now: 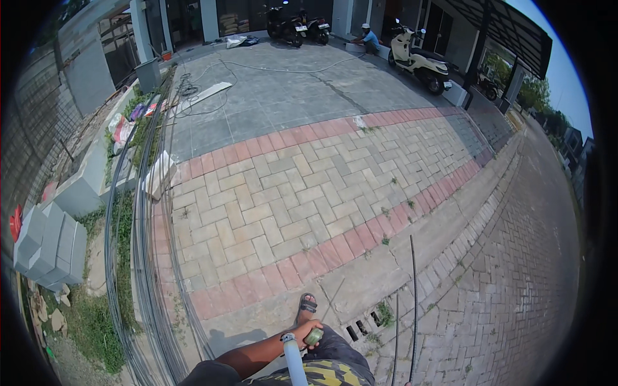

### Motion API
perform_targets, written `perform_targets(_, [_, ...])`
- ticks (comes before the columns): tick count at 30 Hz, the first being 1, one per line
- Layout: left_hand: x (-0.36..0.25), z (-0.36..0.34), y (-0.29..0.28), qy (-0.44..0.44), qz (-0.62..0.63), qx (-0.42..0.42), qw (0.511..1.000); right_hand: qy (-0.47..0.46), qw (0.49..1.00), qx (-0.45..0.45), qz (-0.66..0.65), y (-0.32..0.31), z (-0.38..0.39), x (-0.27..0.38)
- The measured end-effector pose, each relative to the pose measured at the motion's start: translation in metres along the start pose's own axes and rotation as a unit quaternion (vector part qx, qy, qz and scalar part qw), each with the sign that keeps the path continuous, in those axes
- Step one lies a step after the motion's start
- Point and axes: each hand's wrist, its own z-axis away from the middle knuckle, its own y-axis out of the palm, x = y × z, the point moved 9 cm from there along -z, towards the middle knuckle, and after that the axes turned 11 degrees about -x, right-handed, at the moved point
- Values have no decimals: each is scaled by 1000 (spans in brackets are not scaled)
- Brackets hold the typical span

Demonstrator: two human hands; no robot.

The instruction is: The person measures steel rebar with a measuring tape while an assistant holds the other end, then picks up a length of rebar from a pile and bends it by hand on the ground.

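Grip: my left hand point(302, 332) wrapped round a green lump point(314, 336) near my trouser leg point(342, 355) | right hand point(408, 384): barely visible, hold I cannot tell | risk: loosened grip could drop it toward drain slots point(352, 332).

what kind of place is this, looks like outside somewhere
Probably the paved forecourt of a house or small building with work going on: a parked cream scooter, stacked grey blocks and a long bundle of thin rods or cables.

No text is legible, the plates point(447, 84) on the motorbikes point(415, 56) being too small.
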Motion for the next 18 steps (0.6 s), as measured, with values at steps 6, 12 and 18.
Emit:
perform_targets(6, [-222,5,16,19,-52,-3,998,-92,995,36,3,172,-12,212])
perform_targets(12, [-439,5,-57,141,122,-94,978,-197,976,84,40,333,-8,421])
perform_targets(18, [-633,35,-152,189,267,-148,933,-253,960,101,67,486,18,597])
